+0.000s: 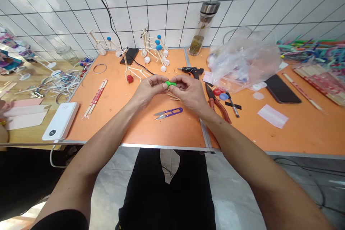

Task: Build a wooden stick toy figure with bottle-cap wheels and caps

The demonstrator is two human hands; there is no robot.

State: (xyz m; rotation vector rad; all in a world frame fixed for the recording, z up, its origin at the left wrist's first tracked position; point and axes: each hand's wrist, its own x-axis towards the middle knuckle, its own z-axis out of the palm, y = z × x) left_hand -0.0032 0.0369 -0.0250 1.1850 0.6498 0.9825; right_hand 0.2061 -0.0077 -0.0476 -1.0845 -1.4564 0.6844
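It was a big orange counter (pixel 134 129) up against a white tile wall (pixel 161 14), and it was pretty packed; a bunched-up clear plastic bag (pixel 242 61) sat toward the right, with a black phone (pixel 281 89) past it and a white power bank (pixel 60 121) off the left edge. A few stick models (pixel 153 48) with blue balls stood toward the back; a glue gun (pixel 191 72) lay just past the hands, red-handled pliers (pixel 217 102) just right of them, and purple snips (pixel 168 113) just in front. Both hands were raised above the counter, curled and almost meeting; the left hand (pixel 149 91) and right hand (pixel 190 91) seemed to pinch a small green piece (pixel 170 84) between their fingertips, right at the centre; I couldn't tell which hand was doing more of the gripping. Fingertips are the way to go here; you get good control on something that small, and holding it up clear of the clutter keeps it in plain view.
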